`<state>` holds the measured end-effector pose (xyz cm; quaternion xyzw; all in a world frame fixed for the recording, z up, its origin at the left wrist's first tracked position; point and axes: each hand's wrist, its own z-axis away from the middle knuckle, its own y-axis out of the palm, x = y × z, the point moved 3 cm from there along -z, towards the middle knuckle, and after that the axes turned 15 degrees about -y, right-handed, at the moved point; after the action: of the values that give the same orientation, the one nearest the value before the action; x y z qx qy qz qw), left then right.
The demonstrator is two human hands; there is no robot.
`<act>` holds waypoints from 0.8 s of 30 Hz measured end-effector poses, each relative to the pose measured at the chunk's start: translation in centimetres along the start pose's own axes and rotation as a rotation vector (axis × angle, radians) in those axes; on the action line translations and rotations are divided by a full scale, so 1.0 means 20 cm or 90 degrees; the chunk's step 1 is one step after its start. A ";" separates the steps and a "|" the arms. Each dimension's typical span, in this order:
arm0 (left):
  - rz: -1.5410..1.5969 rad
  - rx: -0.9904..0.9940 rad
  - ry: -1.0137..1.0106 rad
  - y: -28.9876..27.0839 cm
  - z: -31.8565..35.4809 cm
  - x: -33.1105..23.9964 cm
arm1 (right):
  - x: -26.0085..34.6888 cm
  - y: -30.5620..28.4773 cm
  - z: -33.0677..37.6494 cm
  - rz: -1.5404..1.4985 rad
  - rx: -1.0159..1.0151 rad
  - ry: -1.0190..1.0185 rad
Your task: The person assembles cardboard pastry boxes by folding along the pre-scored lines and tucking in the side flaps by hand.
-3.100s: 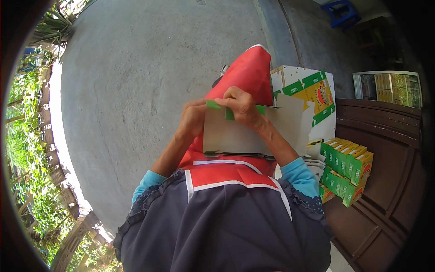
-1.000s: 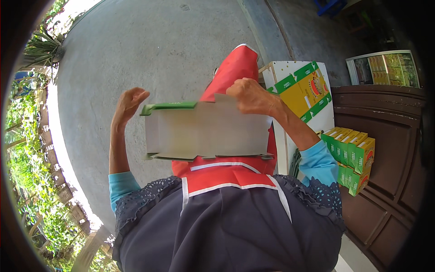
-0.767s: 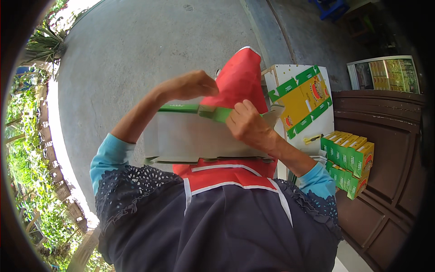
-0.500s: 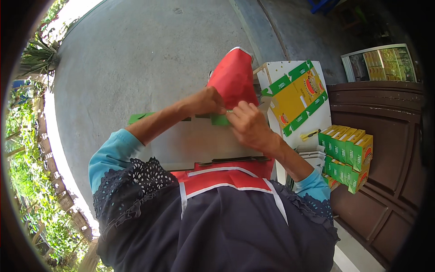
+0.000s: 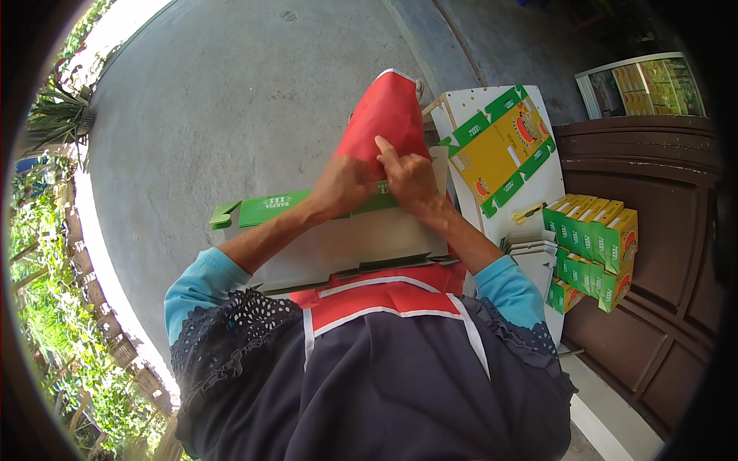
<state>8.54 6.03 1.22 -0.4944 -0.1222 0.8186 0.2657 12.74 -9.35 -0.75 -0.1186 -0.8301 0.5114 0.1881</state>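
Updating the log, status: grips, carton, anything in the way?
Left grip and right grip side by side at far green edge of carton, pinch unclear. Carton pale inside up, over red cloth. Left forearm hides part.

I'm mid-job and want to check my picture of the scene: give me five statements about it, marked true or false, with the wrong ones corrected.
1. The left hand and right hand are both at the green edge of the opened carton. True.
2. The yellow tool is in the right hand. False: it lies on the white surface.
3. A flat printed carton lies on that surface. True.
4. The lap cloth is blue. False: it is red.
5. Assembled boxes stand stacked to the person's right. True.
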 end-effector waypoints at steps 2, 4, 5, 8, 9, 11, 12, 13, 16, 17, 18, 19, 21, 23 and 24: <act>0.024 -0.003 -0.009 0.00 0.00 0.00 | 0.00 0.01 0.00 0.000 -0.006 0.012; 0.051 0.000 -0.006 0.00 0.00 0.02 | 0.04 -0.04 -0.06 -0.023 -0.033 0.022; 0.042 -0.001 0.000 -0.01 0.00 0.02 | 0.06 -0.04 -0.09 -0.032 -0.045 0.029; 0.030 0.000 0.032 -0.01 0.02 0.00 | 0.07 0.04 -0.06 -0.039 -0.014 0.070; 0.039 -0.006 0.036 -0.02 0.02 0.03 | 0.07 0.04 -0.07 -0.046 0.021 0.087; 0.052 -0.005 0.034 -0.02 0.01 0.05 | 0.08 0.02 -0.08 -0.058 0.091 0.121; 0.058 0.002 0.026 -0.03 0.02 0.03 | 0.09 -0.03 -0.09 -0.041 0.048 0.084; 0.066 0.005 0.015 -0.05 0.02 0.02 | 0.08 -0.09 -0.10 -0.025 0.005 0.042; 0.155 0.080 -0.030 -0.11 0.03 0.06 | 0.05 -0.45 -0.12 0.007 -0.176 0.035; 0.164 0.100 -0.035 -0.11 0.02 0.07 | -0.01 -0.52 -0.05 0.049 -0.223 0.091; 0.171 0.121 -0.043 -0.11 0.00 0.11 | -0.07 -0.57 0.01 0.089 -0.270 0.149; 0.179 0.148 -0.043 -0.10 -0.03 0.11 | -0.13 -0.55 0.09 -0.175 -0.251 0.250; 0.146 0.206 -0.055 -0.13 -0.04 0.08 | -0.20 -0.41 0.27 -0.706 -0.197 0.439; 0.113 0.278 -0.023 -0.14 -0.10 0.05 | -0.24 -0.34 0.36 -0.687 -0.202 0.422; 0.098 0.315 0.004 -0.15 -0.14 0.06 | -0.25 -0.32 0.36 -0.687 -0.197 0.406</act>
<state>11.60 9.05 0.40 -0.4247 0.1209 0.8399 0.3157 14.11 -20.00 1.01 0.1439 -0.7406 0.1588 0.6369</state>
